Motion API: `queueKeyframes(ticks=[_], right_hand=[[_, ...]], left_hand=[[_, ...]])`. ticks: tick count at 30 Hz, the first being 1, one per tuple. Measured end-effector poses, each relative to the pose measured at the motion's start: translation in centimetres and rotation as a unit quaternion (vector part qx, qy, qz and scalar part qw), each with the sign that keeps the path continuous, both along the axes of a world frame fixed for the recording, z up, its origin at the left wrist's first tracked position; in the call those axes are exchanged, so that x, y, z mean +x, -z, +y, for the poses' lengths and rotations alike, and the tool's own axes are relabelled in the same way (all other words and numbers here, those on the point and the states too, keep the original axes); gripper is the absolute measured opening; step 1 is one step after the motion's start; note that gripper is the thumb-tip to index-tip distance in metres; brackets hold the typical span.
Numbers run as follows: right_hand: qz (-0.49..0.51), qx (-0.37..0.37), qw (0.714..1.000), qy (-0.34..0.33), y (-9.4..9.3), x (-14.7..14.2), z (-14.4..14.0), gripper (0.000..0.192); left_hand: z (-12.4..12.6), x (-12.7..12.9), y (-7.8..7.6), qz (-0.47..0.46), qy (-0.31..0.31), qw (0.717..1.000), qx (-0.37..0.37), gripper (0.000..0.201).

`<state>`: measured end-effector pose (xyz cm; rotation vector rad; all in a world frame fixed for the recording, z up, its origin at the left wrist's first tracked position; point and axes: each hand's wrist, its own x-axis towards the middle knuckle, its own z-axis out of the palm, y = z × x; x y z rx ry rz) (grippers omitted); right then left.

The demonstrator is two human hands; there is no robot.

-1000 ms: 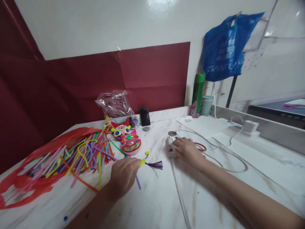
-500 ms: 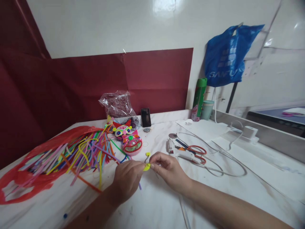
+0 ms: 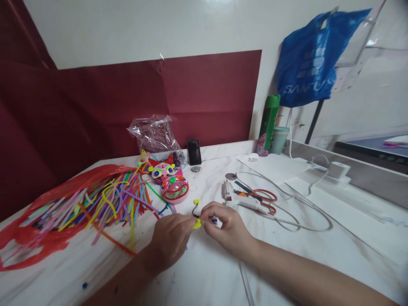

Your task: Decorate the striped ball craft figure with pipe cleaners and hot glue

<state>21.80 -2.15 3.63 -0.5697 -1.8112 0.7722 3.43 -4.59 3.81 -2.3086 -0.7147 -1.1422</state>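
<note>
Pinching a small yellow-tipped pipe-cleaner piece between them, the left hand and right hand met above the white marble bench near its front edge. A white hot-glue gun and red-handled scissors lay just beyond; loose multicoloured pipe cleaners spread toward the left edge.

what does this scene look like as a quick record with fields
surface: white marbled table
left hand: pinching the yellow craft piece
right hand: pinching the same piece from the other side
left of hands: pile of coloured pipe cleaners on a red plastic bag
behind hands: pink decorated ornament
right of hands: white glue gun, red-handled scissors
at the wall: black phone, green spray can, blue bag
</note>
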Motion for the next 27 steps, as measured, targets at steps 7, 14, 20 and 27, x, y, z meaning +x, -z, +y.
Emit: queueKeyframes(ticks=[7,14,20,27], right_hand=[[-0.007,0.037,0.999,-0.004,0.06,0.08,-0.28,0.016],[0.016,0.011,1.000,0.006,0.25,-0.14,-0.56,0.015],[0.029,-0.132,0.991,-0.010,0.48,-0.45,-0.52,0.008],[0.031,-0.195,0.980,-0.009,0.77,-0.50,-0.60,0.008]], left_hand=[[-0.03,-0.16,0.23,0.023,-0.020,1.000,0.008,0.020],[-0.05,-0.14,0.18,0.037,-0.027,0.999,0.014,0.021],[-0.06,-0.65,0.60,0.067,-0.038,0.996,0.035,0.026],[-0.12,-0.26,0.38,0.070,-0.033,0.996,0.045,0.023]])
